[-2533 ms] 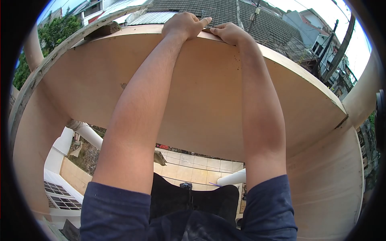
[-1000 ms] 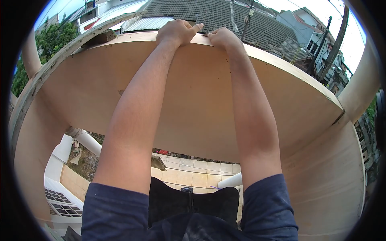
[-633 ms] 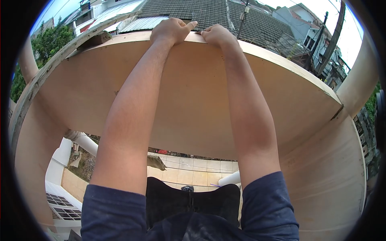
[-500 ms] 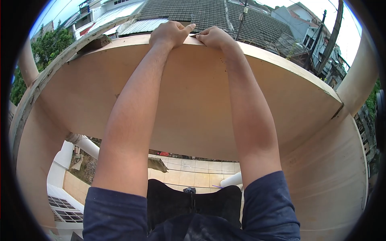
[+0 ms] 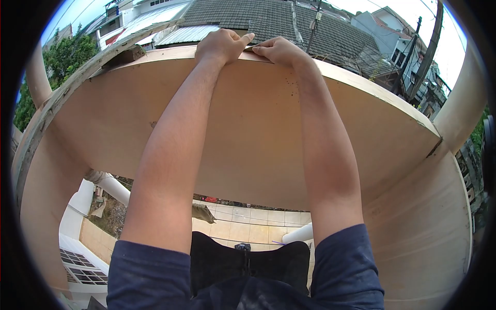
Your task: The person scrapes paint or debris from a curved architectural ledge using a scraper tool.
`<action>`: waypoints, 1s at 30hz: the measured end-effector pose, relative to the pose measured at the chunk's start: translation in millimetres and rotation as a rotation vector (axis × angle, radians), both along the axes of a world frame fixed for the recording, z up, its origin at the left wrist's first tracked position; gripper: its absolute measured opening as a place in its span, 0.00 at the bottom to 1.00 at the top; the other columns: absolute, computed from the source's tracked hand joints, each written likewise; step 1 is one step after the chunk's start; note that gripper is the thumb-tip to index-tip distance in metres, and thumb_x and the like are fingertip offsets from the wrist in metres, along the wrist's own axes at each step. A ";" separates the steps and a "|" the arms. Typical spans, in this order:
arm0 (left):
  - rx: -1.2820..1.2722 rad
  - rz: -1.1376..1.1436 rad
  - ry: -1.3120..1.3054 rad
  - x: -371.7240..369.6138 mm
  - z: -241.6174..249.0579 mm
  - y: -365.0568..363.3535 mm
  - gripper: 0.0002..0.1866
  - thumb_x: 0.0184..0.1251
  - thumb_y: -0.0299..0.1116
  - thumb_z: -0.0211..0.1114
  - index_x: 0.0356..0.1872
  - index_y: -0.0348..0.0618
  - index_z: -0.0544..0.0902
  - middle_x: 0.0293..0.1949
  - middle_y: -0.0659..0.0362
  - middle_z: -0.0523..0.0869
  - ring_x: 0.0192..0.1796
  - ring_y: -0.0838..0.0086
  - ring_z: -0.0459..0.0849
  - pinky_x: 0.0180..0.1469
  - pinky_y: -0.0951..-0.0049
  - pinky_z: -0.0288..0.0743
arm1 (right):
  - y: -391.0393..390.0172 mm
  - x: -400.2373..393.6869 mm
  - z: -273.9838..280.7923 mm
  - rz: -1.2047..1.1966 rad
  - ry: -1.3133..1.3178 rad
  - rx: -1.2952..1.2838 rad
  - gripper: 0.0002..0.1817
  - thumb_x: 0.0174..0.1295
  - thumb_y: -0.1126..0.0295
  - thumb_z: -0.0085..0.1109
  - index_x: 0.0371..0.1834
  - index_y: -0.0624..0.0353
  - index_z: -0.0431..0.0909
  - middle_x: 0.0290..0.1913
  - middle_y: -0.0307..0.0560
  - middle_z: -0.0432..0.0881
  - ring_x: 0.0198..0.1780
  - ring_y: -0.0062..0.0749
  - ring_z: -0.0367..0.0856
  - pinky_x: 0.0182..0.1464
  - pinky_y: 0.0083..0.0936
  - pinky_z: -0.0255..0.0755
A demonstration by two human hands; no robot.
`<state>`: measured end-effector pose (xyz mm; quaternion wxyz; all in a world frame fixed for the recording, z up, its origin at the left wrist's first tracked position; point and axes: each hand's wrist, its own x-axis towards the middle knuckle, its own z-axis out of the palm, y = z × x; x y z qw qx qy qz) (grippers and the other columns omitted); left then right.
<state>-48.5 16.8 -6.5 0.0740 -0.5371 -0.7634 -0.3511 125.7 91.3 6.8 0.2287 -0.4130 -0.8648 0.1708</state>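
Left hand (image 5: 221, 45) and right hand (image 5: 279, 50) side by side, fingers curled over the far top edge of the plywood panel (image 5: 258, 124), apparently steadying it above tiled rooftops (image 5: 268, 18).

The left hand (image 5: 221, 45) and right hand (image 5: 279, 50) sit side by side on the far edge of the plywood board (image 5: 248, 124), almost touching. Along that edge both ways the board is bare. A wood block (image 5: 124, 54) sits at the far left corner; side panels (image 5: 429, 227) close in right and left.
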 end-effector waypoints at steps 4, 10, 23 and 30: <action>-0.064 0.001 0.002 4.9 5.7 -7.4 0.32 0.75 0.75 0.58 0.51 0.63 0.96 0.42 0.66 0.97 0.53 0.74 0.94 0.57 0.58 0.88 | 4.6 -5.7 -2.2 -0.114 -0.036 0.046 0.22 0.79 0.46 0.62 0.67 0.39 0.91 0.62 0.47 0.93 0.64 0.41 0.89 0.70 0.42 0.79; -0.018 -0.011 -0.016 -1.4 2.0 -1.6 0.37 0.69 0.79 0.60 0.58 0.62 0.95 0.50 0.62 0.97 0.57 0.68 0.94 0.60 0.54 0.87 | 16.1 -11.7 -6.6 -0.159 -0.057 0.077 0.21 0.81 0.49 0.60 0.69 0.39 0.89 0.63 0.46 0.93 0.64 0.39 0.89 0.69 0.40 0.79; -0.033 -0.003 -0.001 4.8 3.4 -6.8 0.32 0.76 0.73 0.58 0.54 0.62 0.95 0.47 0.66 0.97 0.56 0.73 0.93 0.58 0.58 0.88 | 12.7 -15.6 -9.2 -0.257 -0.074 0.083 0.21 0.81 0.45 0.60 0.67 0.37 0.91 0.65 0.43 0.92 0.65 0.38 0.89 0.72 0.40 0.77; -0.025 -0.005 -0.022 6.1 3.1 -7.4 0.31 0.76 0.72 0.58 0.58 0.63 0.94 0.51 0.66 0.97 0.58 0.73 0.93 0.61 0.58 0.88 | 11.7 -5.8 -4.6 0.007 -0.007 -0.053 0.21 0.80 0.45 0.60 0.67 0.37 0.91 0.65 0.42 0.92 0.68 0.40 0.87 0.73 0.41 0.76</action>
